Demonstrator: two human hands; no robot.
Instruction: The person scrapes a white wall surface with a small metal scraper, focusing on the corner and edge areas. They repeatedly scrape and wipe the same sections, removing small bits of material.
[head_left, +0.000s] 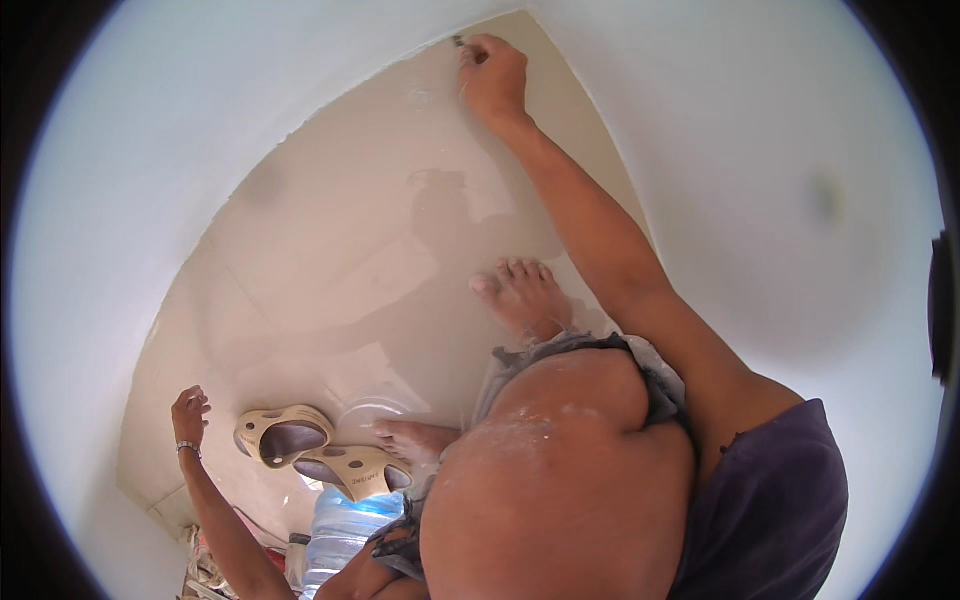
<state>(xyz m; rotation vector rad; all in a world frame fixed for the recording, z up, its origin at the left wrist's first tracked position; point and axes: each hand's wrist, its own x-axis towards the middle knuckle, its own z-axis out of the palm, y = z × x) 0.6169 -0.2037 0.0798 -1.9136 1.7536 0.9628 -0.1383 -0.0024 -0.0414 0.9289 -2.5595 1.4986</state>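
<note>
My right hand (495, 79) reaches to the far corner, where the tiled floor (337, 210) meets the white wall (247, 90). Pinched between its fingers is a small dark-tipped tool (458, 41), whose tip lies at the foot of that wall. Most of the tool is hidden by the fingers, so its kind is unclear. At the lower left, my left hand (191, 415) holds nothing, its fingers loosely bent and apart. A metal band (188, 448) circles that wrist. Beside this hand a pair of beige clogs (285, 431) rests on the floor.
Close by the clogs stands a large clear blue water bottle (349, 525). Behind my left forearm lies a partly hidden pile of mixed items (202, 562). A second white wall (720, 187) rises along my right side. My bare foot (525, 296) is planted on the glossy floor.
</note>
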